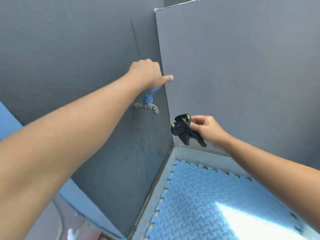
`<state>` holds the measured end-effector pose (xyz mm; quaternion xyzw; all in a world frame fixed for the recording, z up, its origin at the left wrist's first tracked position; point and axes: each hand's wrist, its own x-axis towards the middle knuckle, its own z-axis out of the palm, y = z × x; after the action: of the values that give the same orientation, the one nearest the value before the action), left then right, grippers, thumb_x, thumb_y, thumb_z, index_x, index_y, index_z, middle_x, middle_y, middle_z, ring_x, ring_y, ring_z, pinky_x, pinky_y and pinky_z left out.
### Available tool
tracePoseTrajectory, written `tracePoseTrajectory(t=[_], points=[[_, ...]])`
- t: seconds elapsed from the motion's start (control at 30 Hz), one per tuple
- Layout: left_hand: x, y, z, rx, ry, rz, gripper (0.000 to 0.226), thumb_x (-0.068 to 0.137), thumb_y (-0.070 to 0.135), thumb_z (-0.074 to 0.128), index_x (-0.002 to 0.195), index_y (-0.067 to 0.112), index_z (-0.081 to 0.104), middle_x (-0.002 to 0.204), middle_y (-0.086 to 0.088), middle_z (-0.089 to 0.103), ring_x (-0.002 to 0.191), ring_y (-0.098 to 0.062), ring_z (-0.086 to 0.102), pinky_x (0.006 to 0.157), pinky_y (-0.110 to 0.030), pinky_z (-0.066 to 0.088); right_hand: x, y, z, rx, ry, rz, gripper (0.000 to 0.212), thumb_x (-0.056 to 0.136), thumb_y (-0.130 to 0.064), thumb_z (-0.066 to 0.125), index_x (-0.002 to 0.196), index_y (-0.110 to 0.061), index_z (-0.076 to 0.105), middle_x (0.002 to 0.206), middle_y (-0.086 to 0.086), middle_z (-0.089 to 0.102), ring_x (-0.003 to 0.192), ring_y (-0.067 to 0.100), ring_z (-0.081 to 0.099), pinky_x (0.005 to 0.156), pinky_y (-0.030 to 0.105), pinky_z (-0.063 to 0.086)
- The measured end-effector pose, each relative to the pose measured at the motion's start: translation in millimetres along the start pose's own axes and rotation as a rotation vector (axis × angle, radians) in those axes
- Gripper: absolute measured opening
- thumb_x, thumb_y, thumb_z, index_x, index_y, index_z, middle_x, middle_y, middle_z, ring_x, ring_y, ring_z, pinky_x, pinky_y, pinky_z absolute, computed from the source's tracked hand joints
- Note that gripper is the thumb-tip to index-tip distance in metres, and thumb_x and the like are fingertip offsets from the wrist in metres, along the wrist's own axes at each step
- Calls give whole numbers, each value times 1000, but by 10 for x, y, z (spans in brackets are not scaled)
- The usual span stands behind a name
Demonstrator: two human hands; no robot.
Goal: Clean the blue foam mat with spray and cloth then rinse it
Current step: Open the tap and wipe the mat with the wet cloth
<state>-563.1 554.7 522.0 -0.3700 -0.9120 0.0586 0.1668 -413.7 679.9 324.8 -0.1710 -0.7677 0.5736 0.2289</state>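
Observation:
The blue foam mat (pixel 216 201) with a puzzle edge lies on the floor at the lower right, tucked into a corner of grey walls, with a bright sun patch on it. A grey wall tap (pixel 149 106) with a blue handle (pixel 150 96) sticks out of the left wall. My left hand (pixel 147 73) reaches over the tap and closes on the blue handle, its thumb pointing right. My right hand (pixel 206 129) pinches a crumpled black cloth (pixel 185 129) with yellow-green marks, held in the air to the right of and below the spout. No water shows at the spout.
Two grey walls (pixel 242 75) meet in a corner just behind the tap. A pale grey floor strip (pixel 155 193) runs between the left wall and the mat. A blue surface (pixel 8 120) shows at the far left.

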Motion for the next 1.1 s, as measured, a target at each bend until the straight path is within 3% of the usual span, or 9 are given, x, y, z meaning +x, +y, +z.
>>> tracePoseTrajectory(t=[0.07,0.13,0.23,0.33,0.5,0.67,1.1], points=[[94,39,162,111,-118,56,72,101,67,37,138,10,58,145,-17,56,132,-37,54,101,-44,43,42,-100,-85,73,53,10,21,97,-4,61,93,-20,74,87,5,75,82,20,67,81,43,59],[143,32,275,139,-155,101,58,106,54,38,136,9,59,144,-16,56,130,-38,55,99,-44,44,48,-111,-144,75,55,17,20,97,-5,60,95,-18,75,87,3,76,81,19,69,83,44,60],[192,-41,319,44,-181,122,46,106,49,39,105,9,61,120,-16,60,105,-36,56,84,-38,43,27,-71,-197,2,32,38,16,97,-12,62,99,-18,77,91,5,79,84,20,73,92,48,58],[202,-84,318,4,-200,145,52,106,51,38,78,9,51,92,-8,53,91,-33,53,78,-37,41,33,-97,-188,-33,42,75,15,97,-15,63,97,-19,77,89,4,79,91,28,75,92,51,58],[178,-67,312,-38,-162,260,65,106,54,36,62,7,42,71,-8,46,65,-22,46,62,-36,33,141,-245,-233,-53,58,80,14,96,-20,64,94,-21,78,88,1,79,93,32,74,90,54,58],[210,-90,380,-63,-110,368,72,105,59,35,56,6,37,62,-11,47,77,-33,54,65,-38,38,182,-284,-280,-29,61,63,12,95,-20,66,95,-20,78,89,2,79,92,29,75,89,52,59],[171,-60,339,-70,-41,465,73,105,59,32,54,7,33,55,-12,42,70,-36,53,64,-39,38,80,-211,-247,-78,59,80,11,96,-24,67,97,-20,77,91,0,79,91,23,74,90,47,59]])
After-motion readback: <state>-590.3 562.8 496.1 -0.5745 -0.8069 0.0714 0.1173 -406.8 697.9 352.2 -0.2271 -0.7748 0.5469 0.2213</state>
